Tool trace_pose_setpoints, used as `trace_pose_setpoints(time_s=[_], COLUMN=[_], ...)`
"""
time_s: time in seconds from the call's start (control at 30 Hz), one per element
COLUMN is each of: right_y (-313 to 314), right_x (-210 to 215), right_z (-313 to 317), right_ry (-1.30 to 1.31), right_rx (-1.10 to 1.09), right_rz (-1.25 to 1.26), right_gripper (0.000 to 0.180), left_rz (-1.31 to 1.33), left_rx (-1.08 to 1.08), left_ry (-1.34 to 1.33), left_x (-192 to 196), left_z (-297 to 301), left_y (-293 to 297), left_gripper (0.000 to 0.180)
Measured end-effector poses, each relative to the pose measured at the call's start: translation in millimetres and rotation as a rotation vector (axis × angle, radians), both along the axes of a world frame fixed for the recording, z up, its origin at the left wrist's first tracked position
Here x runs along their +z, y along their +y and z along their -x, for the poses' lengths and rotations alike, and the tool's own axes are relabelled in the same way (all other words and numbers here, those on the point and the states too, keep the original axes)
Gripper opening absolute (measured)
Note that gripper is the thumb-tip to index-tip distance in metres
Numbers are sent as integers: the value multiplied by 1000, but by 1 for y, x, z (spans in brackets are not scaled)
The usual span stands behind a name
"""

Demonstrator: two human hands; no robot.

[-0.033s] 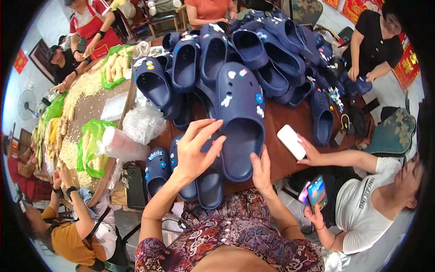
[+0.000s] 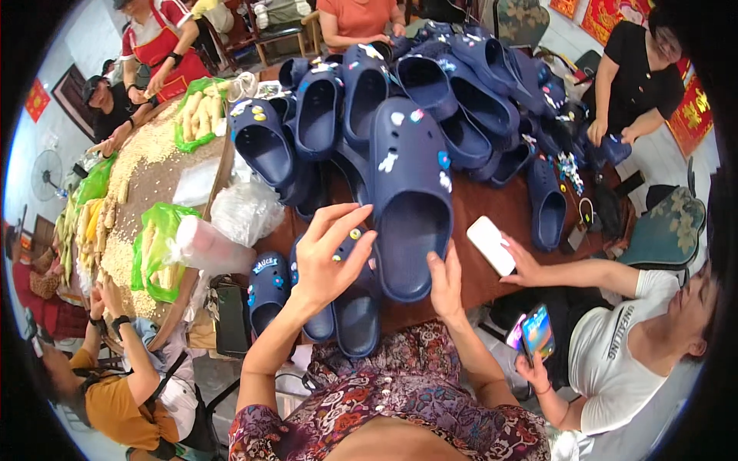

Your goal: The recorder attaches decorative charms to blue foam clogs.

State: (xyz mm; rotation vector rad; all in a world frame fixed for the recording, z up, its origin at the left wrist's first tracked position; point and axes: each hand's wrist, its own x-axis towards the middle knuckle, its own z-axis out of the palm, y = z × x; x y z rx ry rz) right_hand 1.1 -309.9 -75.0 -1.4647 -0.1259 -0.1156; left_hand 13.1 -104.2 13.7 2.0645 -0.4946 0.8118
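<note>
My left hand point(image 2: 327, 257) hovers with its fingers spread over a small navy clog point(image 2: 355, 307) that carries little charms; a yellow charm point(image 2: 355, 233) sits by my fingertips. My right hand point(image 2: 444, 280) rests flat against the heel end of a large navy clog point(image 2: 411, 200) lying sole-down on the brown table point(image 2: 511, 207). Neither hand grips anything. Behind these lies a heap of several more navy clogs point(image 2: 430, 84), some with coloured charms. Another small navy clog point(image 2: 267, 288) lies left of my left hand.
A person on the right touches a white phone point(image 2: 490, 244) on the table and holds a second phone point(image 2: 536, 332). On the left are a tray of corn kernels point(image 2: 146, 177), green bags of cobs point(image 2: 157, 253) and clear plastic bags point(image 2: 246, 211). Other people work around the edges.
</note>
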Motion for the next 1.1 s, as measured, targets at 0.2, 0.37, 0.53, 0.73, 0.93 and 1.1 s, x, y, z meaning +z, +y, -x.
trace_pose_setpoints(time_s=[0.2,0.37,0.53,0.73,0.93,1.1], right_y=[17,26,24,11,49,32], right_x=[61,107,148,159,142,111], right_z=[-112,-218,-293,-340,-375,-428], right_ry=[-193,-233,-48,151,204,369], right_rx=[12,-21,-32,-41,136,21], right_rz=[33,100,10,-24,-197,-106], right_gripper=[46,39,30,43,36,42], left_rz=[158,117,76,77,8,-48], left_rx=[136,203,233,237,194,151], left_ry=[213,300,314,397,456,476], left_x=[-22,-41,-51,-66,-79,-87], left_z=[6,12,21,29,45,45], left_y=[51,83,92,92,91,88], left_gripper=[28,27,27,26,26,27])
